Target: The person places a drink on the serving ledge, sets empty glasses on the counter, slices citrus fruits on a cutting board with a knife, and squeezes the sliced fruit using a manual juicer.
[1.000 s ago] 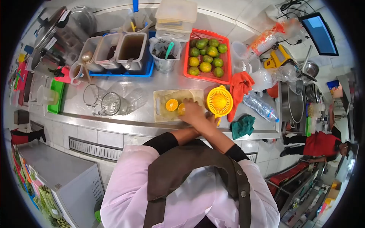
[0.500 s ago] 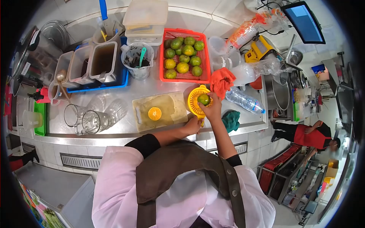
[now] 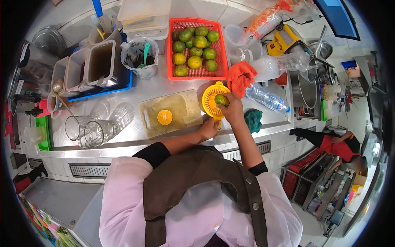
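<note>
My right hand [image 3: 233, 109] grips a green-skinned orange half [image 3: 222, 100] over the right side of a yellow citrus juicer [image 3: 209, 99]; whether its cut face touches the ribbed cone I cannot tell. My left hand [image 3: 209, 129] is closed at the near end of the juicer, around its handle, which is mostly hidden. To the left, another orange half [image 3: 165, 117] lies cut side up on a wet, pale cutting board [image 3: 181, 101]. Behind the juicer, a red basket [image 3: 226, 61] holds several whole green-yellow oranges [image 3: 195, 62].
A red cloth [image 3: 241, 78], a plastic bottle [image 3: 267, 98] and a dark green cloth [image 3: 252, 120] lie right of the juicer. Glass mugs [image 3: 101, 132] stand on the left. At the back are a jug [image 3: 142, 72] and tubs [image 3: 101, 64]. A person in a red apron [image 3: 338, 147] is at far right.
The camera view has shifted slightly. My right hand has turned, and the orange half is now tilted, showing more of the juicer's ribbed middle. My left hand stays at the handle.
</note>
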The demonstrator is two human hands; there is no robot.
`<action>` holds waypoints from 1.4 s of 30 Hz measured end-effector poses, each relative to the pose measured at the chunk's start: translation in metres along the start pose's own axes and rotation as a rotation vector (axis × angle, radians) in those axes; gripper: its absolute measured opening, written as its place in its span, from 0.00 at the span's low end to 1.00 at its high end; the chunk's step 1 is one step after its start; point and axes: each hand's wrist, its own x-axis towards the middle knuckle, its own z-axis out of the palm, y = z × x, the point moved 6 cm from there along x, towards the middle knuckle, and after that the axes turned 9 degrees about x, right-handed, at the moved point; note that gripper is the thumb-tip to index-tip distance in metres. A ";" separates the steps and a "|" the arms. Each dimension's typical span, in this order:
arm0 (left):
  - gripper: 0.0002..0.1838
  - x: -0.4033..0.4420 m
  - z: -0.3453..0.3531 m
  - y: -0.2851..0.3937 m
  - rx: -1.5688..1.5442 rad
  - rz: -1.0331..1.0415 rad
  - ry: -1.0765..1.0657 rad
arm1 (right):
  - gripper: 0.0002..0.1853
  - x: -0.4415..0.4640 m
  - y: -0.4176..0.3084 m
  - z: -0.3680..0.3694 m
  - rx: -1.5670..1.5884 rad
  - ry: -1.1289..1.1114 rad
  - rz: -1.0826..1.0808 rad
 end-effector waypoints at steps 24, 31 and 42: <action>0.18 -0.001 0.004 -0.002 0.061 0.087 0.237 | 0.26 0.020 0.021 0.038 -0.578 -0.016 0.184; 0.17 0.004 -0.001 0.000 0.064 0.204 0.322 | 0.27 0.026 -0.009 0.021 -0.603 -0.232 0.153; 0.18 0.002 -0.001 -0.001 0.042 0.117 0.233 | 0.19 -0.004 0.017 0.039 -0.670 -0.261 0.034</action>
